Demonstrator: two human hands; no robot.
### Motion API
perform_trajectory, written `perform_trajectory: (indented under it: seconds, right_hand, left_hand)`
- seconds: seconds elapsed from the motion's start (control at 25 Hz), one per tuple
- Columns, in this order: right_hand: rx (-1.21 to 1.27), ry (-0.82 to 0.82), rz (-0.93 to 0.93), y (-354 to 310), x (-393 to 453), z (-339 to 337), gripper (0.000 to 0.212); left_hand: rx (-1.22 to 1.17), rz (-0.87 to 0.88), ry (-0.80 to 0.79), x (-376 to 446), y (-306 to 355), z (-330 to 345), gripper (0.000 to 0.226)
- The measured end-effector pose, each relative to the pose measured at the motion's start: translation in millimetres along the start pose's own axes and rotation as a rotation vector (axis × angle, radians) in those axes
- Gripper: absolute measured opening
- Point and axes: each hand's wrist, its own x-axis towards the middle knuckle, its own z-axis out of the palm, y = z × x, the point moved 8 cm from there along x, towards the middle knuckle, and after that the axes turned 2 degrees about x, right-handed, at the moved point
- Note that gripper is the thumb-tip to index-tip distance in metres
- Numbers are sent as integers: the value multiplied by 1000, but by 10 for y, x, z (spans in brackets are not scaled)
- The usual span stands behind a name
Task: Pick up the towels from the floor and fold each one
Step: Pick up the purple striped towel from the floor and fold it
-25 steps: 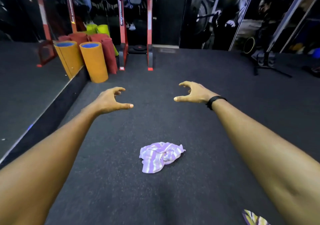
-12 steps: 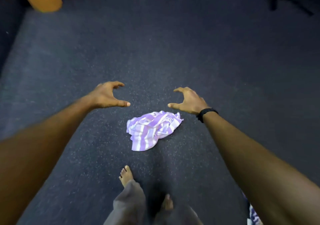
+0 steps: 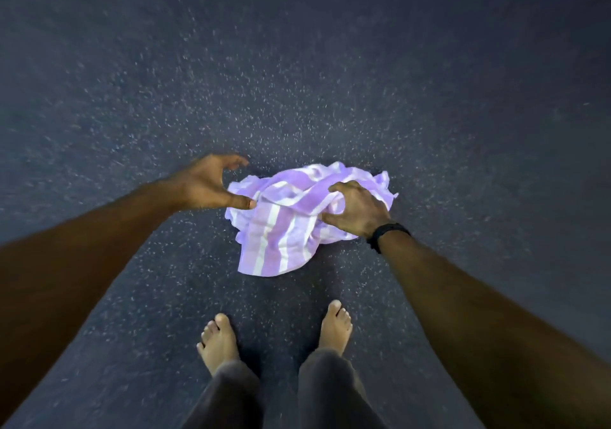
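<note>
Right hand (image 3: 358,209) grabs the crumpled towel (image 3: 281,240) on top, my left hand (image 3: 211,185) is loose beside it, so I should lift slowly.

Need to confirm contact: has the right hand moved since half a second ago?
Yes. The right hand has come down onto the striped towel lying on the floor and grips its folds.
</note>
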Motion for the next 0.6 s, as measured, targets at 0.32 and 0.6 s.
perform_trajectory:
  seconds: [0.32,0.6]
  right_hand:
    - [166,-44,310,862,1037,1698,74]
    - [455,151,170,486,1130,1274,26]
  left_hand:
    - [25,-53,-51,1034,-941,955,81]
    - [-11,-70,-47,877,-712,784,76]
